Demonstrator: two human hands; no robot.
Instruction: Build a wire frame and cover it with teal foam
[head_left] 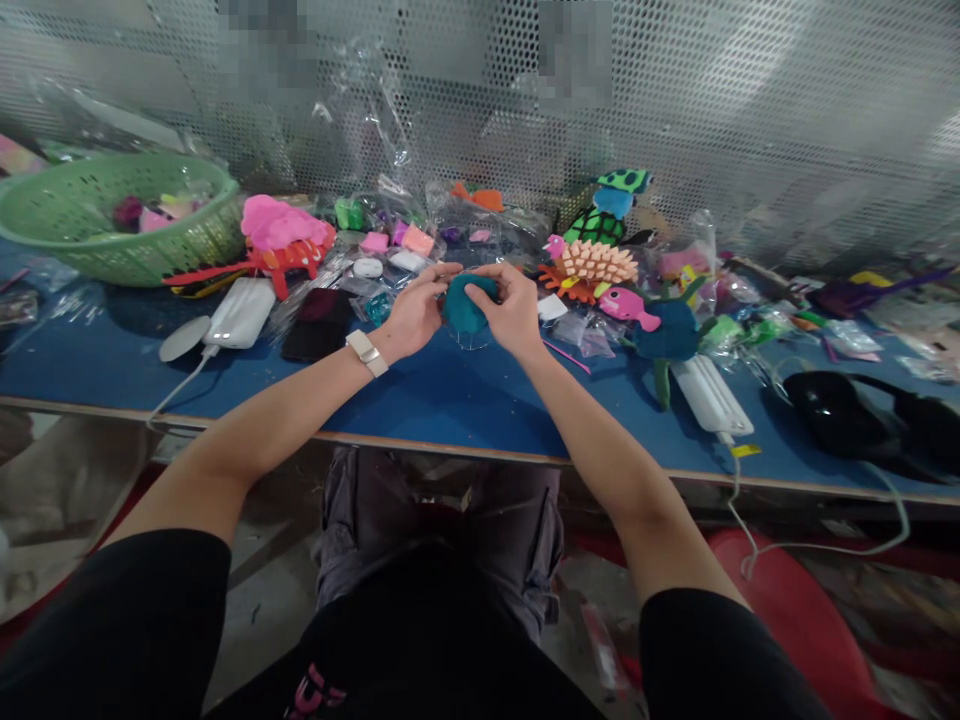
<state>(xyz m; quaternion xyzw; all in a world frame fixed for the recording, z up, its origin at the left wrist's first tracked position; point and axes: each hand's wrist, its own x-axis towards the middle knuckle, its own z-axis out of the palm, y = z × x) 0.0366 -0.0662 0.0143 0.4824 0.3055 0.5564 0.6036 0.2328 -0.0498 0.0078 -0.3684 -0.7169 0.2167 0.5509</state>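
A rounded, flattened teal piece that looks like modelling clay (466, 304) is held between my two hands above the blue table. My left hand (416, 312) has its fingers curled against the piece's left edge. From the other side, my right hand (514, 308) grips it, with the thumb lying on its face and the fingers along the top edge. Something clear shows just under the piece, too faint to name. Close by lie a dark phone (320, 324), a small white case (367, 268) and a white square (552, 307).
A green basket (165, 255) stands at the left. Clay-like animal figures, among them a spiky peach one (598, 263) and a dark teal turtle shape (666, 330), sit among plastic bags. White power banks (240, 312) with cables and a black headset (844, 415) lie near the front edge.
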